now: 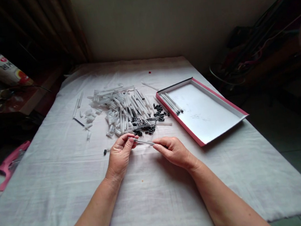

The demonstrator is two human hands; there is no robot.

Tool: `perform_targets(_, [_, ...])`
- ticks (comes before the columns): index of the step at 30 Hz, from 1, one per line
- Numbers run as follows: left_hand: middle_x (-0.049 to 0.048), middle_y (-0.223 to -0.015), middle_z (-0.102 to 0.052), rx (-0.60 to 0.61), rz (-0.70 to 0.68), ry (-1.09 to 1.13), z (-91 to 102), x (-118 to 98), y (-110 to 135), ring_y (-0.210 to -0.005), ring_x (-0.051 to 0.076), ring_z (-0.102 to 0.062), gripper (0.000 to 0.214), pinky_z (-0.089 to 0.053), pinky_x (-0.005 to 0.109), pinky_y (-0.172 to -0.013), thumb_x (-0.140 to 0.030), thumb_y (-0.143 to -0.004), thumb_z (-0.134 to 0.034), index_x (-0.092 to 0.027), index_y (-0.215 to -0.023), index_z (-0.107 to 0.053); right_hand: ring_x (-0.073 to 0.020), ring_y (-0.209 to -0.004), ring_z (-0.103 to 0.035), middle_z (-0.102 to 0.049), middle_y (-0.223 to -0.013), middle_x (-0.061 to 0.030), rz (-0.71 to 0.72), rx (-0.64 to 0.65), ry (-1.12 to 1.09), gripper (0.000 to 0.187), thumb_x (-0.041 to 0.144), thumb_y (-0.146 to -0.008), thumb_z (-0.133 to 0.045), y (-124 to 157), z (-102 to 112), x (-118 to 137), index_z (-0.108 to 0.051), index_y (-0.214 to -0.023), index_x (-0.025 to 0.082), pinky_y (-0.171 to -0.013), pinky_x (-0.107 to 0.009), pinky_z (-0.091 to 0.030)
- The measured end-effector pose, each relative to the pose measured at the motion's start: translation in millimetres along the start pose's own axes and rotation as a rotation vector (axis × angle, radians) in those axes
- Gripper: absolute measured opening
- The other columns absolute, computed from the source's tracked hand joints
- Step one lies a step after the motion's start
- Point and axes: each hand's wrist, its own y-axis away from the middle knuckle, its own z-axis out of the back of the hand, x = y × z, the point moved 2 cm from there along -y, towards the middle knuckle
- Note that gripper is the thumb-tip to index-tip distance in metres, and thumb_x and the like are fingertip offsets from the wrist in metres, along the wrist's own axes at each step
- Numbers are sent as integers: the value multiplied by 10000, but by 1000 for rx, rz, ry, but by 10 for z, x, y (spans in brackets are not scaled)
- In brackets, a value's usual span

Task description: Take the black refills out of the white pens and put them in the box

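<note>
Between my two hands, near the middle of the table, lies a thin clear pen barrel (144, 141) held almost level. My left hand (119, 153) pinches its left end between thumb and fingers. Closed around its right end is my right hand (173, 150), where a bit of dark refill seems to show. Just beyond the hands spreads a pile of clear pen barrels and caps (128, 106). Small black plugs (149, 130) and dark thin refills are scattered along the pile's near right side. One black plug (105, 152) sits left of my left hand.
A shallow pink-edged box lid (215, 111) stands right of the pile, with several pens (171, 103) along its left side. The table wears a white cloth (155, 203). A labelled jar (1, 66) and pink-handled scissors (7, 167) are at the left. A tiny red piece (149, 72) lies far back.
</note>
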Motion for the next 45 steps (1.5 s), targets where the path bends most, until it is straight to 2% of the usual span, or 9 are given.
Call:
perform_targets(11, [59,-892,-757,-29,3,-5,-24,40,-30,-798,174,-700,487,-569,290,-776,-558,-625,-815,-171,-888,-682,-230,-746,-708,-781,-835,-61,-4,-58,32,208,299,-873,-577,-27,-56,18,-774,-899,237,-720,-331,-533])
perform_targets(15, [86,-990,-745,-2,-41,-73,13,72,-43,-837,193,-706,557,-577,301,-732,-592,-714,-734,-177,-1071,-634,-238,-822,-723,-781,-914,-68,-6,-101,5,225,299,-882,-564,-39,-82,24,-758,-972,229,-778,-338,-544])
perform_targets(17, [102,-1071,-725,-28,-171,-171,102,30,-50,-929,222,-699,563,-579,329,-758,-587,-779,-671,-195,-1172,-583,-242,-857,-722,-775,-944,-74,-7,-198,-12,244,309,-883,-558,-39,-49,33,-743,-1016,222,-794,-342,-546])
perform_targets(22, [114,-1231,-652,-284,-612,-730,506,-143,-118,-1225,279,-562,362,-376,456,-1112,-448,-886,-566,-240,-1180,-597,-234,-762,-700,-757,-858,-83,-71,-446,54,310,382,-877,-548,-89,334,94,-725,-1047,192,-743,-342,-546])
perform_targets(26, [202,-1389,-515,-357,-583,-869,657,-30,-262,-1360,329,-428,483,-313,510,-1144,-444,-904,-508,-181,-1309,-500,-266,-951,-692,-760,-1018,-103,-223,-584,253,303,385,-839,-573,-338,907,15,-759,-989,198,-859,-349,-511])
perform_targets(30, [205,-1449,-457,-392,-612,-837,491,135,-378,-1418,319,-349,514,-267,503,-1170,-435,-905,-514,-170,-1344,-469,-242,-906,-705,-778,-944,-64,-625,-468,598,320,356,-867,-499,-678,1293,-272,-787,-944,242,-750,-288,-495])
perform_targets(32, [204,-1436,-472,-417,-664,-792,386,158,-418,-1416,312,-355,503,-268,491,-1174,-418,-901,-519,-160,-1332,-486,-245,-852,-715,-781,-890,-73,-700,-443,639,307,323,-847,-510,-811,1351,-401,-799,-897,233,-678,-273,-482])
perform_targets(38, [173,-1413,-508,-364,-735,-637,292,110,-444,-1353,252,-455,436,-342,414,-1148,-338,-922,-509,-172,-1326,-503,-258,-982,-700,-766,-1061,-77,-699,-389,682,349,332,-867,-492,-1059,1258,-597,-778,-1051,254,-744,-286,-500])
perform_targets(45, [145,-1370,-554,-334,-648,-536,341,162,-448,-1317,243,-493,424,-350,399,-1140,-325,-910,-539,-189,-1311,-530,-243,-1122,-651,-703,-1240,-35,-615,-298,718,389,232,-860,-520,-1156,1211,-666,-717,-1189,300,-930,-309,-483])
